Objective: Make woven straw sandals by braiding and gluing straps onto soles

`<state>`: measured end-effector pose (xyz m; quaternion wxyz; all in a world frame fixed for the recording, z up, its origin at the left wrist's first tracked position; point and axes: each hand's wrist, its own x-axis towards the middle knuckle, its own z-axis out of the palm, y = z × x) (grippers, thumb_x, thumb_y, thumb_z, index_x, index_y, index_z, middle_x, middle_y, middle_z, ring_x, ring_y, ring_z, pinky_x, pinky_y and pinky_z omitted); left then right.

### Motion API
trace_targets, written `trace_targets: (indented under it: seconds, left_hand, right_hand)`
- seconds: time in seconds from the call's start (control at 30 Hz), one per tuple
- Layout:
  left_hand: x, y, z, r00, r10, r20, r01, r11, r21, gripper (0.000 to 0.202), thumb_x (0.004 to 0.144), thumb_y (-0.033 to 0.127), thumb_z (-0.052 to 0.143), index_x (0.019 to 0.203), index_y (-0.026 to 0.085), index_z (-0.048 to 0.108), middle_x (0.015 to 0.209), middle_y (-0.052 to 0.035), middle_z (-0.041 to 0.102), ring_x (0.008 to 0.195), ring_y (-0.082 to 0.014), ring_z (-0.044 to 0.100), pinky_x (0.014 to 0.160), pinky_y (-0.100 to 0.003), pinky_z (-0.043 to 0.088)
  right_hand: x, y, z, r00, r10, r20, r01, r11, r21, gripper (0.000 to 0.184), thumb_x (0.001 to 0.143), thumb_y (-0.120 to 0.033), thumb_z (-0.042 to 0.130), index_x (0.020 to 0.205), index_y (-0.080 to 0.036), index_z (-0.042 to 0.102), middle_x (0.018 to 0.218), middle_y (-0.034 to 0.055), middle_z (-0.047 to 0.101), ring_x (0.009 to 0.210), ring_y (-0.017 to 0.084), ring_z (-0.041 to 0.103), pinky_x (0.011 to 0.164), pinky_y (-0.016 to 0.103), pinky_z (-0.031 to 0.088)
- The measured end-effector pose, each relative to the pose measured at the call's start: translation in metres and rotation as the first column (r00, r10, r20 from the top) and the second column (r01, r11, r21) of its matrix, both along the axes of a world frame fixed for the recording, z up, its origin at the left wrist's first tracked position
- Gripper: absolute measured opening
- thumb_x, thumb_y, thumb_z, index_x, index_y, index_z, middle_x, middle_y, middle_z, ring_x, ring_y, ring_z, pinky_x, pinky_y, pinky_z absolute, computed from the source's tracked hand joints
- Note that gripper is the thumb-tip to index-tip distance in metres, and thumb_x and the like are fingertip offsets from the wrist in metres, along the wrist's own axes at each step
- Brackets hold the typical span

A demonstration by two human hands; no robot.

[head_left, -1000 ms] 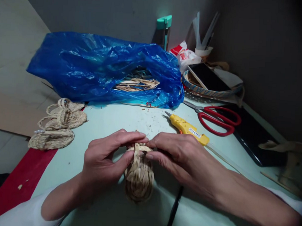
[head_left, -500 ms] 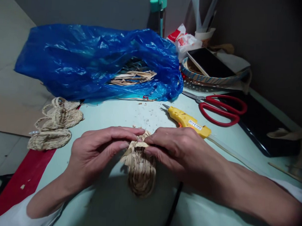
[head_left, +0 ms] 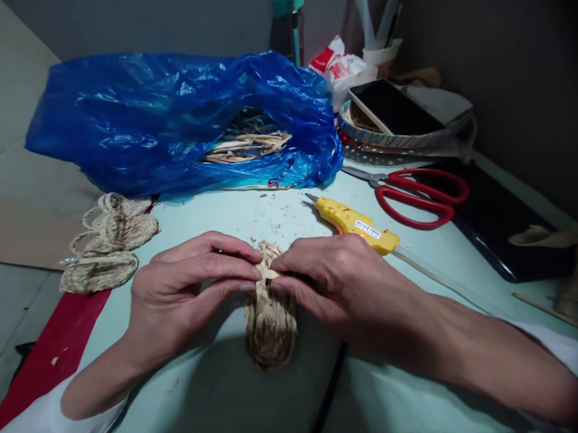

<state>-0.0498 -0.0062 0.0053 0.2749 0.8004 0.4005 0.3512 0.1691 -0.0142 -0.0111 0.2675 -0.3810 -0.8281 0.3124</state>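
A small woven straw slipper (head_left: 270,334), braided from pale dried fibre, stands out from the pale green table in front of me. Across its upper part runs a flat straw strip (head_left: 268,274). My left hand (head_left: 185,288) closes on the slipper's left edge, thumb and fingertips at the strip's left end. From the right, my right hand (head_left: 334,279) pinches the strip between thumb and forefinger. The fingertips of both hands nearly meet and cover part of the slipper's top. Finished-looking woven slippers (head_left: 118,231) lie to the left, one behind another.
A blue plastic bag (head_left: 178,122) with dried straw strips (head_left: 248,146) spans the back. Right of it lie red-handled scissors (head_left: 417,193), a yellow glue gun (head_left: 358,224) and a black tablet-like slab (head_left: 513,226). A phone (head_left: 394,109) rests on a shallow basket (head_left: 407,142).
The loose strip that stuck out at the slipper's left side now lies flat across it. My left fingers have moved in against the slipper's edge. The view has shifted slightly.
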Motion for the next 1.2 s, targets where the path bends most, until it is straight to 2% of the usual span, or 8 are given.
trace_targets:
  seconds: [0.17, 0.47, 0.6, 0.77, 0.83, 1.03, 1.2]
  left_hand:
    - [0.000, -0.004, 0.001, 0.999, 0.007, -0.035, -0.006, 1.000, 0.025, 0.024, 0.082, 0.014, 0.074, 0.091, 0.036, 0.080, 0.093, 0.0033, 0.079, 0.086, -0.0161, 0.073, 0.078, -0.028, 0.058]
    - [-0.002, -0.004, 0.004, 0.995, -0.087, -0.057, 0.089, 0.995, 0.037, 0.030, 0.083, 0.011, 0.070, 0.101, 0.034, 0.078, 0.101, 0.0030, 0.079, 0.093, -0.0162, 0.072, 0.083, -0.028, 0.056]
    - [-0.001, -0.003, 0.002, 0.998, -0.059, -0.016, 0.059, 0.998, 0.002, 0.025, 0.080, 0.014, 0.077, 0.095, 0.034, 0.079, 0.096, 0.0041, 0.079, 0.089, -0.0155, 0.071, 0.080, -0.027, 0.056]
    - [-0.004, -0.005, 0.001, 0.997, -0.078, -0.014, 0.076, 0.990, -0.115, 0.028, 0.077, 0.022, 0.082, 0.101, 0.035, 0.075, 0.104, 0.0019, 0.075, 0.101, -0.0200, 0.068, 0.088, -0.032, 0.054]
    - [-0.005, -0.007, 0.000, 0.996, -0.074, -0.044, 0.068, 0.990, -0.125, 0.031, 0.077, 0.023, 0.082, 0.104, 0.035, 0.073, 0.107, 0.0009, 0.072, 0.103, -0.0209, 0.067, 0.091, -0.034, 0.053]
    - [-0.003, -0.010, -0.004, 0.989, -0.098, -0.115, 0.096, 0.995, -0.017, 0.037, 0.080, 0.015, 0.079, 0.111, 0.031, 0.067, 0.109, -0.0018, 0.070, 0.105, -0.0207, 0.064, 0.094, -0.037, 0.051]
    - [-0.003, -0.007, -0.007, 0.975, -0.159, -0.155, 0.187, 0.964, 0.190, 0.041, 0.079, 0.007, 0.079, 0.116, 0.019, 0.066, 0.107, -0.0071, 0.073, 0.102, -0.0200, 0.066, 0.092, -0.036, 0.055]
  right_hand:
    - [-0.002, -0.002, 0.000, 0.999, -0.002, -0.039, 0.003, 1.000, 0.007, 0.019, 0.094, -0.017, 0.057, 0.083, -0.016, 0.073, 0.077, 0.0011, 0.069, 0.071, 0.013, 0.061, 0.063, 0.025, 0.040]
    - [-0.001, 0.000, 0.002, 1.000, -0.021, -0.021, 0.020, 0.999, -0.035, 0.019, 0.094, -0.018, 0.057, 0.087, -0.015, 0.074, 0.079, 0.0033, 0.070, 0.072, 0.014, 0.062, 0.065, 0.026, 0.041]
    - [-0.001, -0.001, 0.002, 1.000, -0.022, -0.005, 0.022, 0.999, -0.037, 0.020, 0.095, -0.019, 0.057, 0.087, -0.013, 0.075, 0.078, 0.0037, 0.070, 0.072, 0.014, 0.062, 0.064, 0.027, 0.041]
    - [-0.001, 0.000, 0.001, 1.000, -0.022, -0.016, 0.021, 0.999, -0.029, 0.020, 0.095, -0.019, 0.056, 0.089, -0.014, 0.075, 0.080, 0.0034, 0.070, 0.074, 0.015, 0.063, 0.066, 0.027, 0.042]
    - [-0.001, 0.000, 0.000, 1.000, -0.020, -0.016, 0.019, 1.000, -0.023, 0.020, 0.095, -0.019, 0.056, 0.090, -0.014, 0.075, 0.080, 0.0034, 0.070, 0.074, 0.015, 0.063, 0.066, 0.027, 0.042]
    - [-0.001, -0.001, 0.001, 0.999, -0.006, -0.043, 0.005, 1.000, -0.021, 0.021, 0.096, -0.017, 0.056, 0.091, -0.013, 0.076, 0.080, 0.0026, 0.069, 0.074, 0.013, 0.062, 0.066, 0.027, 0.043]
    - [-0.001, -0.001, 0.002, 1.000, -0.006, -0.027, 0.006, 1.000, -0.005, 0.018, 0.094, -0.014, 0.058, 0.094, -0.013, 0.076, 0.080, 0.0029, 0.070, 0.074, 0.014, 0.064, 0.066, 0.027, 0.045]
